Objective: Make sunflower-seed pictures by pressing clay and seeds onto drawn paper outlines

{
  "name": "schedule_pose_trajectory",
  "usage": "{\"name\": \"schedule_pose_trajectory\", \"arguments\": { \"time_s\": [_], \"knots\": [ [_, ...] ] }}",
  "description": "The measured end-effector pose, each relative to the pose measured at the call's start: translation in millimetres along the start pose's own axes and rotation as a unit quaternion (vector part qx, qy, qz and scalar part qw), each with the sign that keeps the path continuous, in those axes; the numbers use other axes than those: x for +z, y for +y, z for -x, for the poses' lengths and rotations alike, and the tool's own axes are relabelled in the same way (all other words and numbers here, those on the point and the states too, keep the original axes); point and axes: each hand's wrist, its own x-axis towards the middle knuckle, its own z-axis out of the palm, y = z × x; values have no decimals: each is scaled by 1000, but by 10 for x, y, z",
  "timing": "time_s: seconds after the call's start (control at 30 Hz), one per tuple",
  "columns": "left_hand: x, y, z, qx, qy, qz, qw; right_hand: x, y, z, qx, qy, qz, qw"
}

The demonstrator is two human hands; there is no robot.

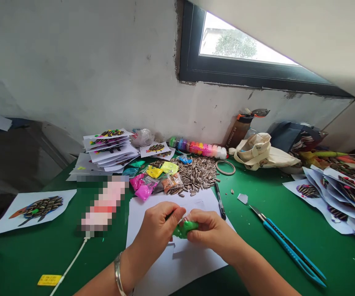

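A small clear packet of green modelling clay (184, 230) is held between both hands above white paper (140, 222). My left hand (159, 224) is closed, its thumb and fingers pinching the packet's left side. From the other side, my right hand (210, 230) grips the packet with bent fingers. Part of the packet is hidden behind the fingers. Just beyond the paper lie a bright pink clay packet (145, 190), a yellow one (154, 171) and a brown one (171, 182). A heap of striped sunflower seeds (199, 172) spreads beside them. A black pen (220, 201) rests along the paper's right edge.
On the green table (257, 255) lies a blue utility knife (291, 246), blade out. A tape roll (226, 167), cloth bag (257, 154) and brown bottle (240, 129) are toward the wall. Seed-picture stacks (111, 150) stand left; a bird picture (38, 209) lies near a white cable (72, 263).
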Motion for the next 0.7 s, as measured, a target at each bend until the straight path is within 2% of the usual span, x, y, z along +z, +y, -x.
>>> {"name": "schedule_pose_trajectory", "arguments": {
  "time_s": [0.13, 0.37, 0.53, 0.7],
  "knots": [
    [0, -3, -5, -7, -2, 0, 1000, -1, 20, 4, -12, -2, 46, 999],
    [-25, -38, -12, -59, 1, 63, 996, 33, 45, -26, -48, 38, 43, 997],
    [-15, -35, -25, -16, 8, 21, 1000, 18, -6, -19, -5, -20, 23, 1000],
    [-3, -27, -30, 13, 19, -24, 999, 22, -7, -12, 15, -8, 40, 999]
  ]
}}
